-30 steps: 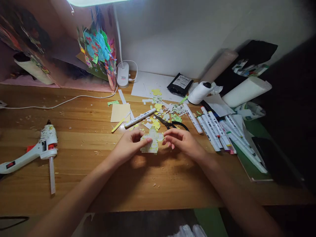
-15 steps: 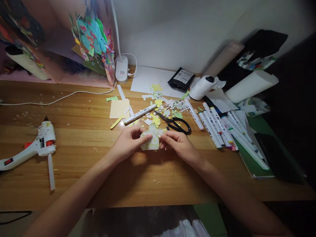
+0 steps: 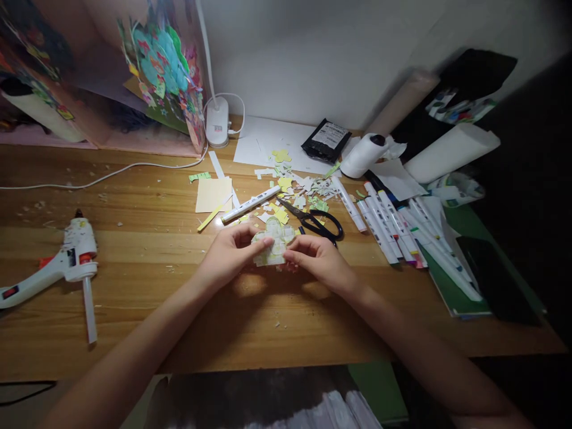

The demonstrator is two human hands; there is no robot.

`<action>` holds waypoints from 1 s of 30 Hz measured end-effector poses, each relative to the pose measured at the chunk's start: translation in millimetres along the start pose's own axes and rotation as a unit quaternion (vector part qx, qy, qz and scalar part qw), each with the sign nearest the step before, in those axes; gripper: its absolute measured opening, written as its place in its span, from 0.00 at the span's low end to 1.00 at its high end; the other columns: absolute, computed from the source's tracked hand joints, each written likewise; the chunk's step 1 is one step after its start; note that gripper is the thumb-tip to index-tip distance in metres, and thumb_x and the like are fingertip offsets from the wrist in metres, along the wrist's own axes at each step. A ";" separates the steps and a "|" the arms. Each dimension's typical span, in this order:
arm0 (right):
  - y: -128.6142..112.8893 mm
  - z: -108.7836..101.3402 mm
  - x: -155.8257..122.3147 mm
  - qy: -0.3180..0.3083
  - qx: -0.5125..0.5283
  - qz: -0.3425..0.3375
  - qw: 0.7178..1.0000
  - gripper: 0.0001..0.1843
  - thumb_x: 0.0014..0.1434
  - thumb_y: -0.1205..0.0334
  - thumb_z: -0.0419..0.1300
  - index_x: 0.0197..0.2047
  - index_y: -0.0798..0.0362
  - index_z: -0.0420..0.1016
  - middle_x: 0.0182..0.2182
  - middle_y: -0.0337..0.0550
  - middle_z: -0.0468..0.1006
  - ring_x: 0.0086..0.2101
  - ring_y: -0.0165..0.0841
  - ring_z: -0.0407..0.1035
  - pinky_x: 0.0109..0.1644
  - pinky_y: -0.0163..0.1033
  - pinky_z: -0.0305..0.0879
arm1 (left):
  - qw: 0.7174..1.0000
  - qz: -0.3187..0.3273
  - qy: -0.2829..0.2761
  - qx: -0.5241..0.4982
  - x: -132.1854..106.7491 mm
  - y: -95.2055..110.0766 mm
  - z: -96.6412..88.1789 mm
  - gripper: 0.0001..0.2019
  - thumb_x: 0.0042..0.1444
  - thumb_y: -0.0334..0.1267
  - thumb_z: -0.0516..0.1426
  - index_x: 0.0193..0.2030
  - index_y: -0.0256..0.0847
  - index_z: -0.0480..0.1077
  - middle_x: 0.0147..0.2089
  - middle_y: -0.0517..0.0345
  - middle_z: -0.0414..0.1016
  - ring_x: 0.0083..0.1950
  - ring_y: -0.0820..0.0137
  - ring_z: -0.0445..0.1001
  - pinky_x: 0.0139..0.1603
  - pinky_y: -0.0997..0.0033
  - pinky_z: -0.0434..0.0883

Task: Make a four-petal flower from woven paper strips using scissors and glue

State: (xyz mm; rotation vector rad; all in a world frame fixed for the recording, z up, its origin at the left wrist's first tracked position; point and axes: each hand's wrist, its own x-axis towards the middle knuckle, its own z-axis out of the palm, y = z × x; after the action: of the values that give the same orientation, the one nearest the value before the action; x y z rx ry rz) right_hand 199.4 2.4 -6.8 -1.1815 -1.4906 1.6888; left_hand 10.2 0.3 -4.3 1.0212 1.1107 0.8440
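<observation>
The left hand and the right hand meet over the wooden desk. Each pinches one side of a small paper cut-out between thumb and fingertips, with the remaining fingers curled loosely. The cut-out is pale with yellow-green patches and a lobed outline, and it sits between the two sets of fingertips, apparently just above the wood. Its edge looks trimmed all round, so the cutting seems done. Whether anything is glued to it cannot be told.

Well to the left of the left fingers, a glue gun lies on its side, untouched. Just beyond the right fingers rest black scissors, and beyond the left fingers lie a white marker and a cream card square. Paper scraps litter the wood past these. A row of markers lies to the right of the right fingers.

Farthest off stand a lamp base and a black pouch. The pouch's white label, the marker's print and the lamp's small mark are too small to read.
</observation>
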 end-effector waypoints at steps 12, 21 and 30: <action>-7.5 -25.3 -1.7 0.109 -0.220 -0.094 0.965 0.13 0.62 0.54 0.52 0.35 0.51 0.74 0.31 0.41 0.76 0.32 0.34 0.70 0.36 0.39 0.64 | 0.996 -0.079 -0.035 -0.009 -2.7 0.2 4.4 0.13 0.42 0.39 0.66 0.34 0.34 0.76 0.37 0.52 0.80 0.36 0.69 0.76 0.41 0.69 0.72; 2.5 -55.8 8.0 0.153 -0.550 -0.023 0.820 0.10 0.52 0.67 0.57 0.40 0.54 0.67 0.39 0.53 0.72 0.41 0.47 0.69 0.44 0.50 0.65 | 0.998 -0.032 0.057 -0.003 -4.9 4.2 0.2 0.17 0.42 0.43 0.66 0.39 0.35 0.75 0.38 0.52 0.80 0.36 0.67 0.77 0.36 0.71 0.72; -6.5 -31.0 -4.2 0.147 -0.119 0.028 0.982 0.13 0.55 0.51 0.58 0.33 0.49 0.59 0.19 0.32 0.67 0.19 0.29 0.63 0.21 0.33 0.58 | 0.987 0.091 0.127 0.037 -11.0 11.4 -0.3 0.13 0.47 0.41 0.64 0.36 0.35 0.73 0.36 0.54 0.79 0.35 0.70 0.76 0.36 0.75 0.71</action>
State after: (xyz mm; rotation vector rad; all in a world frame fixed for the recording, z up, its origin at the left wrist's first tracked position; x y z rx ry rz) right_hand 228.1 14.0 1.2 -1.5390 -1.5099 1.3248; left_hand 6.8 -6.1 9.8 1.1095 1.2846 1.1107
